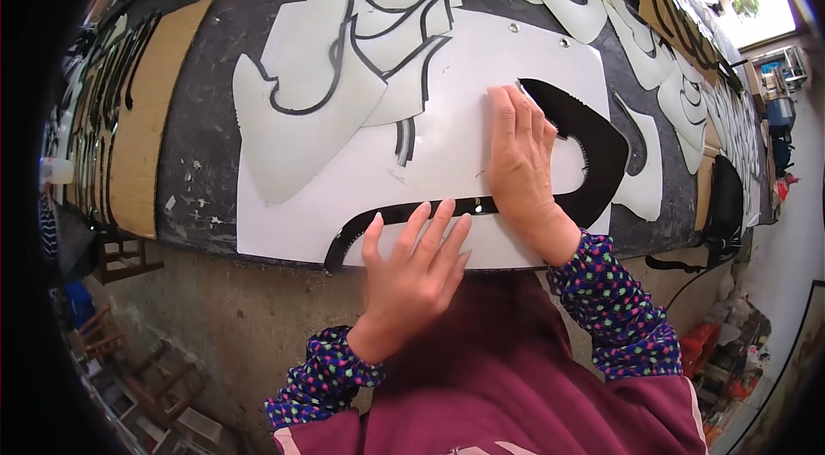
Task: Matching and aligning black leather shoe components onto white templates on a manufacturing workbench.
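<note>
A flat black curved piece (601, 146), shaped like a shoe-upper part with a broad hooked end and a long narrow strip, lies on a white board (455, 146). A pale fringe runs along its inner curve. My left hand (412, 270) has its fingers spread, the tips on the narrow strip near the board's front edge. My right hand (522, 163) lies across the piece, wrist over the strip and fingers stretched out close together towards the hooked tip. Part of the piece is hidden beneath it. Nothing visible is held in either hand.
Overlapping off-white pieces with dark edging (301, 146) lie on the board's left and far side. More pale pieces (640, 154) extend along the right. Cardboard (142, 137) with dark strips rests at the left of the dark table (199, 171). Wooden stools (159, 382) stand below left.
</note>
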Demonstrator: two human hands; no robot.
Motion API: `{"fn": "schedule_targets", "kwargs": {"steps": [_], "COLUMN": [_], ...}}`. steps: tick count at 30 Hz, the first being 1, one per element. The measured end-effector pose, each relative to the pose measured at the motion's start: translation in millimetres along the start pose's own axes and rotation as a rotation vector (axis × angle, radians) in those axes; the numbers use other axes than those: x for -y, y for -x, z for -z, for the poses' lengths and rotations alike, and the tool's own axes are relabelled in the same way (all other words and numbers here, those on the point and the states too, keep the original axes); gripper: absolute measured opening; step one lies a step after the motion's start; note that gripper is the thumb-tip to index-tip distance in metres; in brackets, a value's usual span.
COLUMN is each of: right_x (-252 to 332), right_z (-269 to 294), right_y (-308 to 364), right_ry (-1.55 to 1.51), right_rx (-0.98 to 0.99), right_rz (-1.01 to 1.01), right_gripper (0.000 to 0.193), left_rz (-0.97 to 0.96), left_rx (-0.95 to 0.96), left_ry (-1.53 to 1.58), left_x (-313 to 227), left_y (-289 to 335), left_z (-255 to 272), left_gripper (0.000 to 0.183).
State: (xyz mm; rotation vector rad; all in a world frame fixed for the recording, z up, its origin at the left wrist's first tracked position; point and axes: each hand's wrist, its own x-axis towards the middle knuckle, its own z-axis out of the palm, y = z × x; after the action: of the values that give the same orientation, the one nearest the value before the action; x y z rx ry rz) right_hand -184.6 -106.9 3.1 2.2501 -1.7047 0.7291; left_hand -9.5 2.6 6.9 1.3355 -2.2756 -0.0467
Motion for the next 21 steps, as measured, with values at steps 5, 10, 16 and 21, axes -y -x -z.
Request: {"fn": "schedule_targets", "kwargs": {"steps": [5, 10, 16, 21], "right_x": [-10.5, 3.0, -7.0, -82.4], "right_z": [1.2, 9.9, 0.4, 44.8], "right_y": [-2.3, -0.9, -0.2, 12.7], "right_ry": [-0.167, -0.04, -0.244, -0.35], "right_rx": [0.041, 0.039, -0.021, 0.018], "right_rz": [-0.069, 0.052, -0.115, -0.263], "right_gripper": [0.041, 0.046, 0.044, 0.043], "left_rz": [-0.01, -0.01, -0.053, -0.001], "left_rx": [0.008, -0.011, -0.032, 0.004], "left_ry": [0.005, -0.012, -0.033, 0.046], "left_x": [4.1, -0.4, 2.9, -0.1], "left_y": [0.4, -1.1, -3.6, 1.5], "left_z": [-2.0, 0.4, -3.0, 5.0], "left_gripper": [0.045, 0.044, 0.043, 0.041]}}
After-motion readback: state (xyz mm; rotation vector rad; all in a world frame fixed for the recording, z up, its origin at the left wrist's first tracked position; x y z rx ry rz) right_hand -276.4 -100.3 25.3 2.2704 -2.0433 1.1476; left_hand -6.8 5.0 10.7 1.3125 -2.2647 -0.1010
